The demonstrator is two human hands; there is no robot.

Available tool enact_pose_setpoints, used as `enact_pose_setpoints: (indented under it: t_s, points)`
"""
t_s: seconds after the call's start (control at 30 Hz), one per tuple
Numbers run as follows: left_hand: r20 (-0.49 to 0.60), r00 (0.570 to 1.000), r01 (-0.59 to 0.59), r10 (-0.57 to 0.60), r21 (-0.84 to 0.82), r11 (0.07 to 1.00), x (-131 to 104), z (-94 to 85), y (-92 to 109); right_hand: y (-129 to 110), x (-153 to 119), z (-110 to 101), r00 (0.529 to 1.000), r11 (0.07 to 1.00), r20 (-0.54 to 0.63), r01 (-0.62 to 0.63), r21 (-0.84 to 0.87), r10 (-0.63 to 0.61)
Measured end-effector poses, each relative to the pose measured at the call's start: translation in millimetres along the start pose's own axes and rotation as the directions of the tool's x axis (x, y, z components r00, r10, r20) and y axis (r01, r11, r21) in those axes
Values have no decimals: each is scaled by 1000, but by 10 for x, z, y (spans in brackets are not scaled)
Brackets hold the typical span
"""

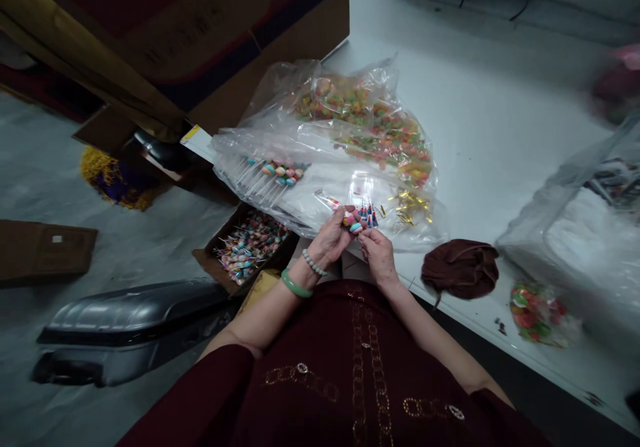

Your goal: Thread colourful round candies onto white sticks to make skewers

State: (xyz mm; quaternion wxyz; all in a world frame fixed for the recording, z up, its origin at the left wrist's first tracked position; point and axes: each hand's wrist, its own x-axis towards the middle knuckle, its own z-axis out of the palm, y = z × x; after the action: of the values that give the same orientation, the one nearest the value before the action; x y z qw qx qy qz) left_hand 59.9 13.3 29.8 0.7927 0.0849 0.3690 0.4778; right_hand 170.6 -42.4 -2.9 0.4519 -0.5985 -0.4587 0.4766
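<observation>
My left hand (331, 237), with a beaded bracelet and a green bangle at its wrist, is closed around a small pink, yellow and blue candy lollipop (355, 227). The fingers of my right hand (379, 255) pinch at the lower end of the same candy; its stick is hidden. Just beyond the hands lie small red-and-blue printed pieces (369, 216) and gold twist ties (414, 206). To the left, several candy lollipops (284, 172) with white sticks rest on clear plastic.
Clear bags of red, green and orange candies (380, 134) cover the table's left part. An open box of wrapped lollipops (250, 244) stands below the edge. A brown cloth (460, 268) and a small candy bag (537, 314) lie right. A grey suitcase (135, 320) is on the floor.
</observation>
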Motion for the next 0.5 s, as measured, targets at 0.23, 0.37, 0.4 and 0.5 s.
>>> enact_pose_setpoints:
  t_s: [0.23, 0.37, 0.4, 0.5]
  points:
    - [43, 999, -22, 14, 176, 984, -33, -82, 99, 58, -80, -87, 888, 677, -43, 317, -664, -458]
    - [-70, 996, -40, 56, 213, 976, -52, -53, -38, 84, -80, -82, 861, 551, 48, 365, -751, -506]
    - [-81, 996, -27, 45, 205, 978, -55, -50, -76, 84, -72, -76, 878, 597, 30, 350, -722, -478]
    - [-66, 997, 47, -36, 168, 985, -73, -73, -138, 73, -39, -70, 944, 827, -75, 240, -509, -320]
